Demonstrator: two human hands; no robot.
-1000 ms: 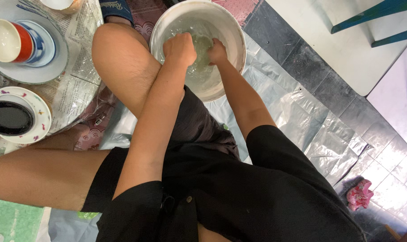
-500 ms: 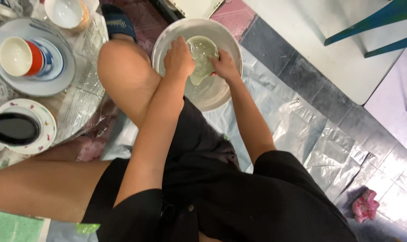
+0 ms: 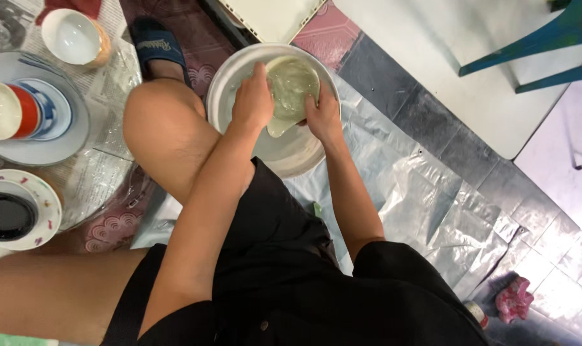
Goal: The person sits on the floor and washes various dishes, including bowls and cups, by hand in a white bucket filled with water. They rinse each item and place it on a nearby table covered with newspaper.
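A large white basin (image 3: 236, 67) sits on the floor between my knees. Both hands reach into it and grip a small pale bowl (image 3: 292, 80) coated with greenish-white liquid. My left hand (image 3: 252, 102) clasps the bowl's left rim and my right hand (image 3: 323, 115) its right rim. The bowl is tilted toward me, lifted above the basin's bottom, and liquid runs off its lower edge. My bare left knee (image 3: 160, 122) stands just left of the basin.
At the left, stacked plates (image 3: 60, 138) carry a red-and-white cup (image 3: 6, 112). A white bowl (image 3: 73, 38) lies farther back, a dark-filled dish (image 3: 9, 214) nearer. A blue slipper (image 3: 153, 45), silver plastic sheeting (image 3: 425, 192), a pink cloth (image 3: 512, 298) and blue chair legs (image 3: 534, 54) surround me.
The small bowl came up out of the basin's liquid and tilted toward me. Both hands shifted from being down in the basin to gripping its rim.
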